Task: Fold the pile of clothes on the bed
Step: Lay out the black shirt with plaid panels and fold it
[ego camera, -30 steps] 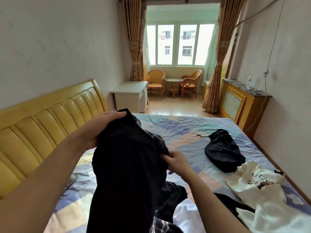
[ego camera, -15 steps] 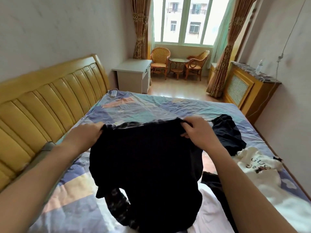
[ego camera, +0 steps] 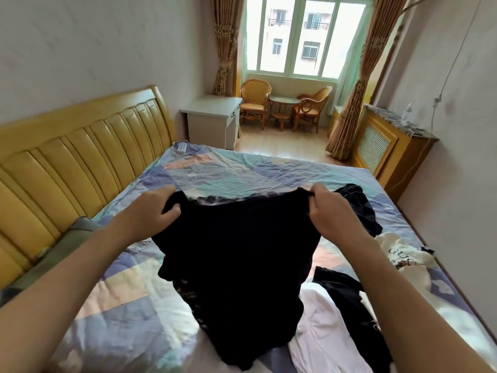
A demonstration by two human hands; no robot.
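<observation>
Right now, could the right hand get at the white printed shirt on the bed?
Probably not at once: the right hand is gripping the black garment. The white printed shirt lies uncovered just right of that forearm, so once freed, likely yes.

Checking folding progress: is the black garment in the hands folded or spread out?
Spread out, not folded: the left hand and right hand grip the black garment's top corners apart, and it hangs open over the bed.

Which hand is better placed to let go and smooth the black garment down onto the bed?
Probably the left hand: bare quilt lies beside it. The right hand grips the black garment near the dark clothing and white printed shirt, so it should keep its grip.
</observation>
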